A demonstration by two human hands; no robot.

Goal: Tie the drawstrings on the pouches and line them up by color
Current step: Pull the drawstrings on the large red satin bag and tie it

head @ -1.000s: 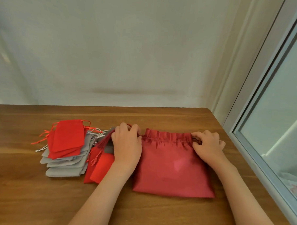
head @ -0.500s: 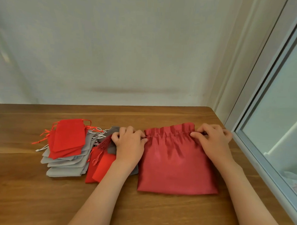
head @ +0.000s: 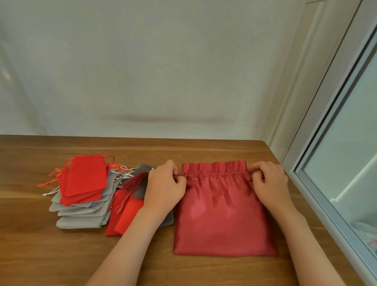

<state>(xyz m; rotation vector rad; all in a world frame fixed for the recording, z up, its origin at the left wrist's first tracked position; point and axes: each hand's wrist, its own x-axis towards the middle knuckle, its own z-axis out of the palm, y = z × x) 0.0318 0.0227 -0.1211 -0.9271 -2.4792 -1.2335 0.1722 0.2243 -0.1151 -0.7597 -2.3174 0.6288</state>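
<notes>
Fingers (head: 177,179) of left hand (head: 165,186) and right hand (head: 270,186) curled, pinching drawstring (head: 180,175) at either side of large red pouch (head: 223,215), flat on table (head: 199,275) right of small-pouch pile (head: 84,192). Probably light, limp, slippery; best held by cords. Since a second ago, gathered mouth tilted, right corner farther

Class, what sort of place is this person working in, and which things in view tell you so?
Probably a room in a home: a wooden table stands against a plain pale wall, a window frame runs along its right side, and small fabric pouches lie piled on it.
</notes>
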